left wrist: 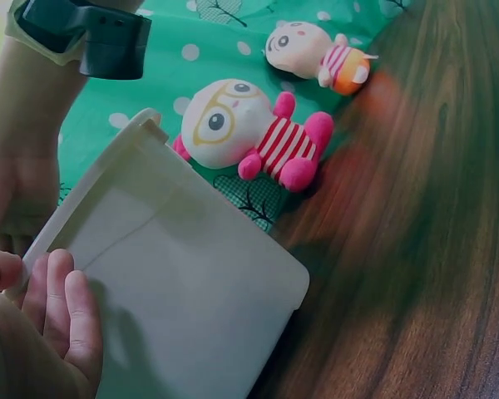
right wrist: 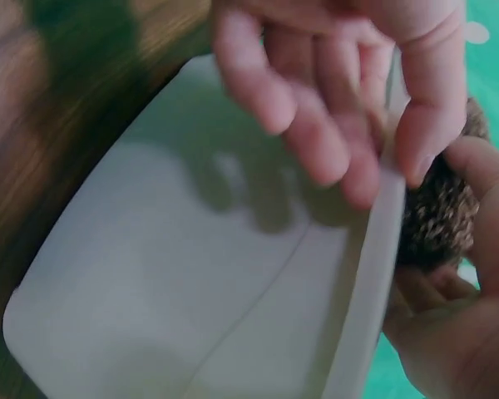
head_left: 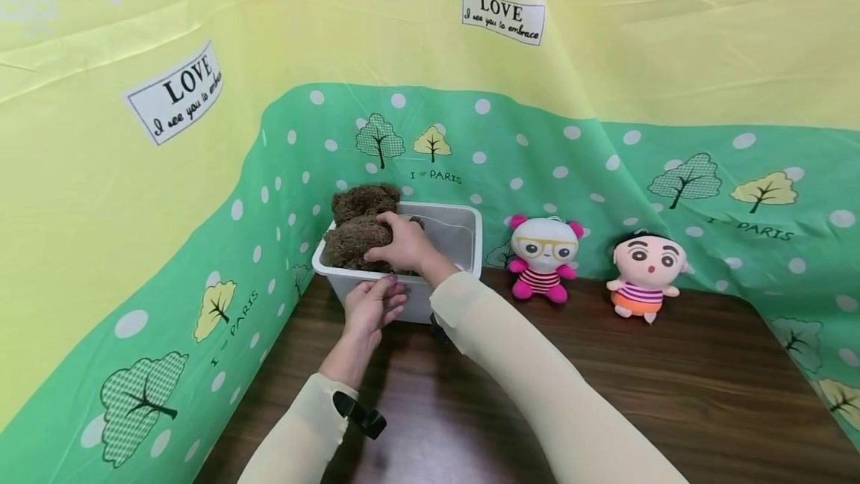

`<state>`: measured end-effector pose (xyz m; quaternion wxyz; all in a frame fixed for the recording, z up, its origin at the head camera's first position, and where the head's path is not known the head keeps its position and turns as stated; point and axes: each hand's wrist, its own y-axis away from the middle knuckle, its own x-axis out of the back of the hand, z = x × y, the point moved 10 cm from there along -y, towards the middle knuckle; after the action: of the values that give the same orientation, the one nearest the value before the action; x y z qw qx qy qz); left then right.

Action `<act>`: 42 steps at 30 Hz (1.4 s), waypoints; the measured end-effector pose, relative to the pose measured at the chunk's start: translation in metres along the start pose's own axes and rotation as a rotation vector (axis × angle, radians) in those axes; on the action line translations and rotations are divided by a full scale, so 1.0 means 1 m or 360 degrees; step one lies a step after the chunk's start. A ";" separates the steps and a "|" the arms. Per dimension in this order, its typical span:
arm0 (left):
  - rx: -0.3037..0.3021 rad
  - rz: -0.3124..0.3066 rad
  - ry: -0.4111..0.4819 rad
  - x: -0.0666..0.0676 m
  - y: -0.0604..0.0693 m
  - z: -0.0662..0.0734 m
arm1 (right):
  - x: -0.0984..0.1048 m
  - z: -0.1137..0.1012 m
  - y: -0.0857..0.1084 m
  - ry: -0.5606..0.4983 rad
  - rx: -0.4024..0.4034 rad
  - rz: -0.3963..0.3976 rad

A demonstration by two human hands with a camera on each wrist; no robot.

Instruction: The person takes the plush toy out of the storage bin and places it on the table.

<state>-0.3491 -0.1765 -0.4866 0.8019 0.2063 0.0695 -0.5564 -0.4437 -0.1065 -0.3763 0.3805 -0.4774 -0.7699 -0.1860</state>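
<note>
1. In goes my right hand (head_left: 408, 245), thumb and fingers set wide around brown, curly-furred plush (head_left: 356, 241), gripping it!
2. Two rounded brown masses show, the upper one with a small ear; whether that's one toy or two, I cannot tell.
3. The plush sits in the left end of one light-grey, rectangular plastic bin (head_left: 419, 308), at the far-left corner of one dark-brown wooden table (head_left: 672, 379).
4. My left hand (head_left: 368, 311) pinches the bin's front rim, thumb on top, fingers loosely curled outside.
5. Two toys line the table's far edge: one pink-and-white panda with yellow glasses (head_left: 543, 252), near the bin, and one black-haired boy doll in orange shorts (head_left: 648, 264), nearer the far-right corner.
</note>
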 end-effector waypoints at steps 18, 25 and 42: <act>0.0010 0.0023 0.0003 -0.001 0.000 -0.002 | 0.009 0.009 0.007 -0.0218 -0.0102 0.0235; 0.0016 0.0031 0.0008 0.001 -0.002 -0.002 | 0.014 0.015 0.005 -0.0436 -0.0132 0.0284; 0.0010 0.0048 0.0014 0.000 0.002 -0.002 | 0.033 0.022 0.015 -0.1162 -0.0122 0.0183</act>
<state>-0.3472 -0.1755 -0.4879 0.8092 0.2124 0.0681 -0.5435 -0.4483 -0.0655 -0.3659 0.0725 -0.5688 -0.8192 -0.0104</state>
